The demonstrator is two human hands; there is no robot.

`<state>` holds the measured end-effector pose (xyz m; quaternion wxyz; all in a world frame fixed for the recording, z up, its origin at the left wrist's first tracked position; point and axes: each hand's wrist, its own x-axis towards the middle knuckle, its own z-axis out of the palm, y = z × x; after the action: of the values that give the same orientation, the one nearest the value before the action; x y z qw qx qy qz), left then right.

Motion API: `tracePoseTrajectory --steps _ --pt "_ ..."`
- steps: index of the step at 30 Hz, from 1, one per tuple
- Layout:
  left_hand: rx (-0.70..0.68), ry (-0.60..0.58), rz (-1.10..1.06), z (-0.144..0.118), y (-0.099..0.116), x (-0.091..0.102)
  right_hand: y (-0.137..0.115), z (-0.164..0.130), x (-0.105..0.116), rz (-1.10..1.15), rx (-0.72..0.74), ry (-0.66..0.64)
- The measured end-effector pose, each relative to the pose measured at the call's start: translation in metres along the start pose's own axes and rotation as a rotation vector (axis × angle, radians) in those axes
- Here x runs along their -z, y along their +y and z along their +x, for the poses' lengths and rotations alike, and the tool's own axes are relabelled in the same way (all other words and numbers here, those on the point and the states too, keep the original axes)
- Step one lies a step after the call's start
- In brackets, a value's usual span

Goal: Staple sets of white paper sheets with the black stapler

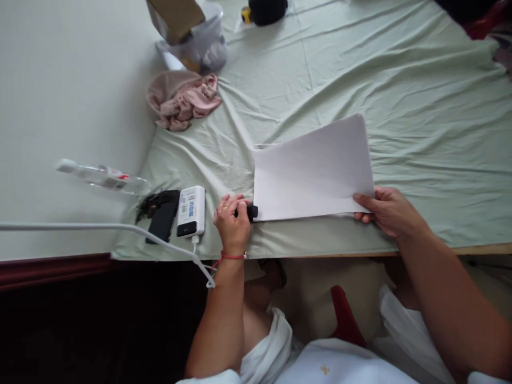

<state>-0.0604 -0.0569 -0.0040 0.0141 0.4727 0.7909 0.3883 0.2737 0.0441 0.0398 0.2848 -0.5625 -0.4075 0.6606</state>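
White sheets of paper (314, 173) lie over the front part of the bed-like surface, their far right corner lifted a little. My right hand (386, 210) pinches the near right corner, thumb on top and fingers beneath. At the near left corner, my left hand (232, 216) is closed around a small black stapler-like tool (253, 212). The end of this tool meets the paper's edge; most of it is hidden under my fingers. Just left of that hand lies a white power bank (191, 210) with a white cable (152, 232) plugged in.
A black phone (163, 217) and a dark tangled item (150, 204) lie beside the power bank. A clear plastic bottle (106, 177) is at the left by the wall. Pink cloth (184, 101), a plastic tub (214, 40) and a black round object (267, 10) sit farther back.
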Motion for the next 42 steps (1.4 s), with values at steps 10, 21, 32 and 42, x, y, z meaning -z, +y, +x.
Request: tracePoseTrajectory --steps 10,21,32,42 --pt "0.088 -0.079 0.109 0.000 0.014 0.003 -0.001 -0.001 0.000 -0.011 -0.004 -0.010" --pt "0.056 -0.201 0.398 -0.001 0.027 -0.002 0.005 0.003 0.002 0.074 0.068 -0.022" --pt "0.079 0.178 0.167 0.013 0.014 -0.010 0.004 0.000 0.005 0.106 0.206 0.088" --pt "-0.046 0.016 -0.472 -0.026 0.085 -0.016 -0.016 -0.011 0.050 0.361 0.213 0.254"
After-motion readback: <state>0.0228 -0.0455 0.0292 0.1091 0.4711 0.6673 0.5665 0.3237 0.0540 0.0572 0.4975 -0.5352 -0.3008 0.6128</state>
